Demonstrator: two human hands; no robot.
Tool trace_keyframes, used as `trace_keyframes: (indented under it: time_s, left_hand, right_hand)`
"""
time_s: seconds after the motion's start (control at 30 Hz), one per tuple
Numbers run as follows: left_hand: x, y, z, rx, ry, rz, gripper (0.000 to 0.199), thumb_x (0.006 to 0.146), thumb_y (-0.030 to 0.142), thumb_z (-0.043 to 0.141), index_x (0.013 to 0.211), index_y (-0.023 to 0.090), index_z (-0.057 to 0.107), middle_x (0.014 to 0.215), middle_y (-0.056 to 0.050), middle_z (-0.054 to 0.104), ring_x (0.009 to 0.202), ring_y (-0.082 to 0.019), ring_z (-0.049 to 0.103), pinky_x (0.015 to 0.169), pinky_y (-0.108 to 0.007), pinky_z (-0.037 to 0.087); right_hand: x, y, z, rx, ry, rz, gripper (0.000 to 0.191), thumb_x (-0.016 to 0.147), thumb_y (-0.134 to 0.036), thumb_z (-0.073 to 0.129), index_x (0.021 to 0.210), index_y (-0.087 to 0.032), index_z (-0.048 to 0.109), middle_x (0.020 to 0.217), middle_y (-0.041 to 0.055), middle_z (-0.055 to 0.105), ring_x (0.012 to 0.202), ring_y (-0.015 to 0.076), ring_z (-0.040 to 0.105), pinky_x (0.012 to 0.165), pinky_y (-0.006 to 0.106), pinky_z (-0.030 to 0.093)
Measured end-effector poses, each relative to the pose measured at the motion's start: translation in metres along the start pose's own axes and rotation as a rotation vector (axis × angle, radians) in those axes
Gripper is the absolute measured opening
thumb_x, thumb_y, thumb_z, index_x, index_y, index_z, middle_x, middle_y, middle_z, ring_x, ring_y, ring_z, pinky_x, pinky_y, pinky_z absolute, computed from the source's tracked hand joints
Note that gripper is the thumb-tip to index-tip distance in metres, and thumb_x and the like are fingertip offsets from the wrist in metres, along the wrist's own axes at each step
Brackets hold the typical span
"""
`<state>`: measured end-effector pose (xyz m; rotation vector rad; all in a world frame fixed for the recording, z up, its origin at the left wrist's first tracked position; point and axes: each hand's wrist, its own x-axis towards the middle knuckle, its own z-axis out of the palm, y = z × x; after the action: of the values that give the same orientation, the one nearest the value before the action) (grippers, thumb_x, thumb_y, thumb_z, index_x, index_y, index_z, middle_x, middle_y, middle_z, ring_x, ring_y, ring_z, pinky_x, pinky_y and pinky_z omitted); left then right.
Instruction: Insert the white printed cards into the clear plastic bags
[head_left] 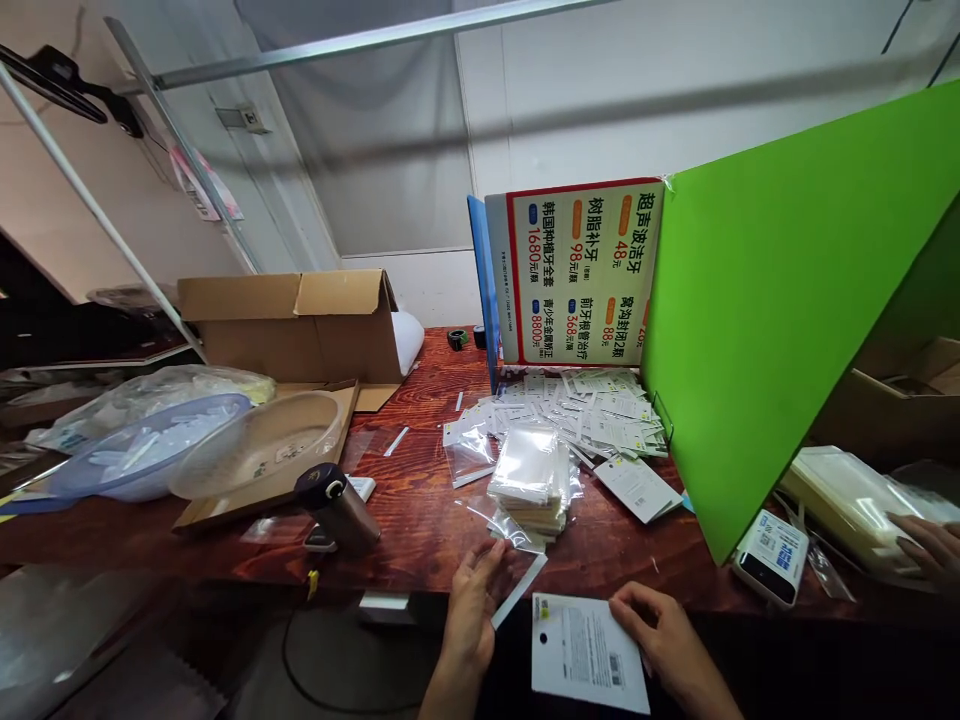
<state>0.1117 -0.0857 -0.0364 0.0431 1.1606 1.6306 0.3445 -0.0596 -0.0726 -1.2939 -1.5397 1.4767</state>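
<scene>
My right hand (pixel 661 632) grips the right edge of a white printed card (pixel 585 650), with a round hole, small text and a barcode, in front of the table's edge. My left hand (pixel 478 590) is closed on a clear plastic bag (pixel 521 537) with a pale strip along one side. Just beyond it sits a stack of clear bags (pixel 529 465). Behind that stack, a heap of printed cards (pixel 600 410), some seemingly in clear sleeves, spreads up to the sign boards. One card (pixel 637 487) lies apart to the right.
A green board (pixel 780 280) and a printed sign (pixel 581 275) stand behind the cards. To the left are a dark bottle (pixel 337 508), a shallow round tray (pixel 262 440), a blue basin (pixel 150 450) and a cardboard box (pixel 285 330). Another person's hand (pixel 930 545) shows far right, near a white device (pixel 772 557).
</scene>
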Motion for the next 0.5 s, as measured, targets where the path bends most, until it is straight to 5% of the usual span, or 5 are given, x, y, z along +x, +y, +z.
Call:
trace_keyframes:
  time_s: [0.23,0.5]
  left_hand:
    - [-0.008,-0.017,-0.011,0.108,-0.082,0.008,0.030,0.070,0.018,0.084,0.089,0.016,0.061,0.079,-0.005,0.074,0.067,-0.014,0.071,0.064,-0.021,0.057]
    - [-0.011,-0.004,-0.023,0.204,-0.183,0.280,0.038,0.067,0.032,0.084,0.098,0.017,0.067,0.095,-0.007,0.075,0.090,-0.022,0.071,0.083,-0.030,0.054]
  right_hand:
    - [-0.011,-0.012,0.018,0.020,0.080,0.044,0.062,0.069,-0.081,0.057,0.070,-0.019,0.062,0.044,-0.0066,0.038,0.035,0.0084,0.032,0.033,0.021,0.024]
    - [-0.022,-0.007,0.002,0.059,0.242,0.019,0.066,0.065,-0.084,0.060,0.070,-0.019,0.065,0.043,-0.0067,0.036,0.037,0.0077,0.029,0.033,0.021,0.021]
